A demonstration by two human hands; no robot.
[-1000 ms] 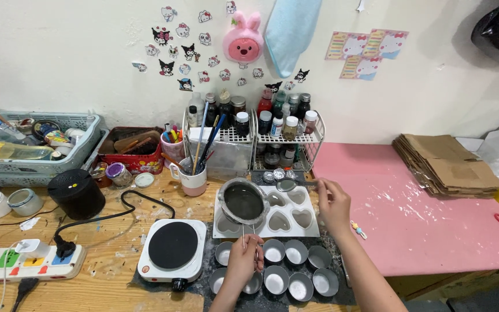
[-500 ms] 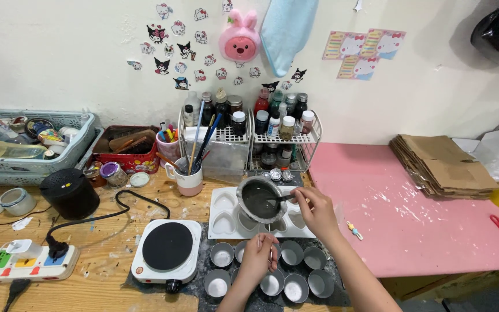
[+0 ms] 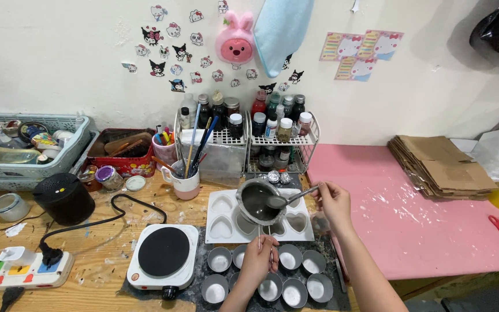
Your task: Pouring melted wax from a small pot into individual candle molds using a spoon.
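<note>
Since a moment ago, both hands have lifted: the left hand (image 3: 256,260) grips the handle of a small metal pot (image 3: 257,202) above the white heart mould (image 3: 226,216), while the right hand (image 3: 333,201) pinches a spoon (image 3: 287,199) dipping into its grey liquid.

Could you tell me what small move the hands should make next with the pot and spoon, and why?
Probably stir: the right hand holds a spoon whose bowl sits in the grey liquid of the pot, which the left hand holds above the white heart mould; its hearts look empty.
</note>
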